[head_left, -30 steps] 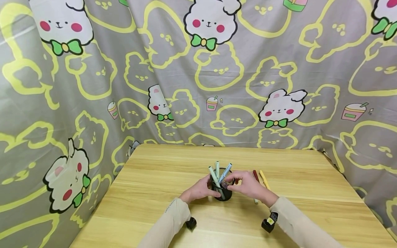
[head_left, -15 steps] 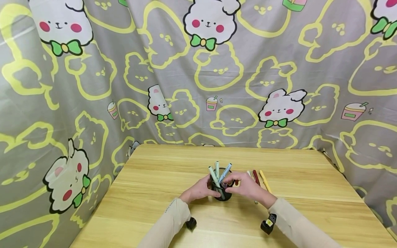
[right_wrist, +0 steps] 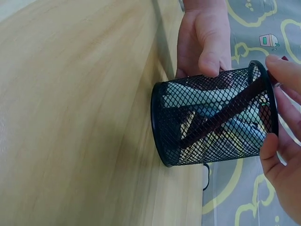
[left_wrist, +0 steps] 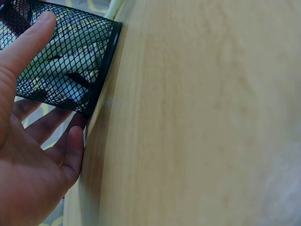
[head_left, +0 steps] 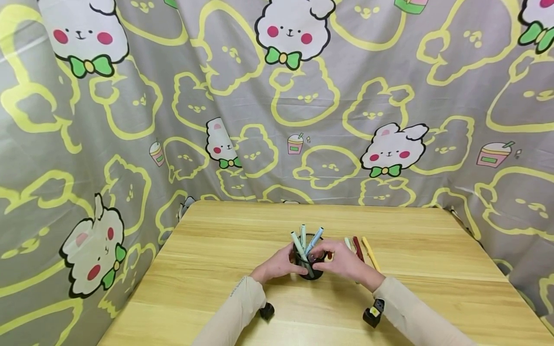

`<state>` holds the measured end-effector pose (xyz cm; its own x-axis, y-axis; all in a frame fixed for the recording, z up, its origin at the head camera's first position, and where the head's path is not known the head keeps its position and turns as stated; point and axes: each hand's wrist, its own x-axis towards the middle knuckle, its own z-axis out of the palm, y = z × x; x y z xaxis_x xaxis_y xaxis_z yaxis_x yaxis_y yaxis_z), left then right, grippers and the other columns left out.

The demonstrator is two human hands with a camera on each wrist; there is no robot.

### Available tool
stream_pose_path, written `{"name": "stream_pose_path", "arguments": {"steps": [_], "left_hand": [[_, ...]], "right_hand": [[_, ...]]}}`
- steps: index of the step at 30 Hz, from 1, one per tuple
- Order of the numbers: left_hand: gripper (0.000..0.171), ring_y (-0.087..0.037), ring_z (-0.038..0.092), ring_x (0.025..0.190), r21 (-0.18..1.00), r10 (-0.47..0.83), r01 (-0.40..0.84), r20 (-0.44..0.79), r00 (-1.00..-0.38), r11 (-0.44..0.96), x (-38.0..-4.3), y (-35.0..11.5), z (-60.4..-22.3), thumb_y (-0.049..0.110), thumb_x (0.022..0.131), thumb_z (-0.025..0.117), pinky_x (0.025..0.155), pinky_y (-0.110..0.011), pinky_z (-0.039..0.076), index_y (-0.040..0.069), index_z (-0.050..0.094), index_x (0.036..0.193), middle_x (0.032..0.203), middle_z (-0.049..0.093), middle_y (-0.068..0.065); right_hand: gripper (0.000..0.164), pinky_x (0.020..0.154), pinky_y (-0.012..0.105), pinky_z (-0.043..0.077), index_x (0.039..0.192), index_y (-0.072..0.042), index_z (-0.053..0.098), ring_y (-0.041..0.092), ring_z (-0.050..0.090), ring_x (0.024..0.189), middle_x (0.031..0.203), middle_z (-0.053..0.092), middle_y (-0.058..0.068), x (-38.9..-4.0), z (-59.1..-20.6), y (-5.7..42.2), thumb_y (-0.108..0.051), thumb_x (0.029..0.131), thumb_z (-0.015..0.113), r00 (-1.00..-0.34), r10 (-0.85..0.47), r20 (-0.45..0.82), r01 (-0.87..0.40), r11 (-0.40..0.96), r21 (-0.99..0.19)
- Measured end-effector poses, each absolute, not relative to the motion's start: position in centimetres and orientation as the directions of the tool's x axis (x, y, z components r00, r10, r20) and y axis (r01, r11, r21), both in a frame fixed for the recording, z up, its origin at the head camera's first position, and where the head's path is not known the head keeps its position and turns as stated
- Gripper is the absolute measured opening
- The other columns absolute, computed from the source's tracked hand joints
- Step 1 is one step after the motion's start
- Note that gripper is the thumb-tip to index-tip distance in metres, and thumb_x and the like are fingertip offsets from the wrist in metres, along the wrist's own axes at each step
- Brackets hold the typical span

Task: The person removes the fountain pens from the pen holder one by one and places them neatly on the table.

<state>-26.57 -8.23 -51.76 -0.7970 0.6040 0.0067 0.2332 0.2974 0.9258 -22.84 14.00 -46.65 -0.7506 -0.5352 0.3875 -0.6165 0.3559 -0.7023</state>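
A black mesh pen cup (head_left: 317, 274) stands upright on the table. My left hand (head_left: 278, 264) holds its side, the thumb (left_wrist: 33, 40) on the near wall and the other fingers around the far side. My right hand (head_left: 345, 263) is at the cup's rim, its thumb and fingers pinching the upper end of a dark maroon pen (right_wrist: 225, 113). That pen slants down inside the mesh, its lower end near the cup's base. Two pale green pens (head_left: 297, 241) and a light blue pen (head_left: 316, 240) poke out of the top.
To the right of the cup, a dark red pen (head_left: 358, 247), a yellow pen (head_left: 370, 252) and a pale pen (head_left: 347, 241) lie on the wooden table (head_left: 207, 240), partly behind the right hand. A patterned grey curtain (head_left: 329, 110) hangs behind the table.
My right hand has shifted slightly left and down at the cup's rim, uncovering more of the pens lying to the right. The left hand and the cup stay in place.
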Motion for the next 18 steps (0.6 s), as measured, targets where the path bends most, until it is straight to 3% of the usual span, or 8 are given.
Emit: {"name": "stream_pose_path", "arguments": {"steps": [7, 18], "left_hand": [[0.071, -0.013, 0.050, 0.117, 0.919, 0.604, 0.256, 0.024, -0.796, 0.301, -26.45, -8.22, -51.72, 0.015, 0.077, 0.079, 0.097, -0.030, 0.038, 0.018, 0.042, 0.137, 0.127, 0.055, 0.003], [0.069, -0.012, 0.052, 0.114, 0.927, 0.605, 0.237, 0.015, -0.796, 0.289, -26.55, -8.26, -51.82, 0.013, 0.077, 0.079, 0.096, -0.029, 0.040, 0.020, 0.042, 0.136, 0.123, 0.057, 0.005]], "right_hand": [[0.023, 0.064, 0.034, 0.050, 0.098, -0.019, 0.070, 0.016, 0.059, 0.078, 0.088, 0.062, -0.009, -22.76, -46.93, 13.92, -0.016, 0.077, 0.079, -0.716, -0.551, 0.428, -0.660, 0.338, -0.670], [0.027, 0.063, 0.035, 0.050, 0.105, -0.010, 0.070, 0.022, 0.058, 0.078, 0.096, 0.061, -0.006, -22.75, -46.86, 13.77, -0.018, 0.080, 0.077, -0.693, -0.571, 0.441, -0.688, 0.341, -0.640]]}}
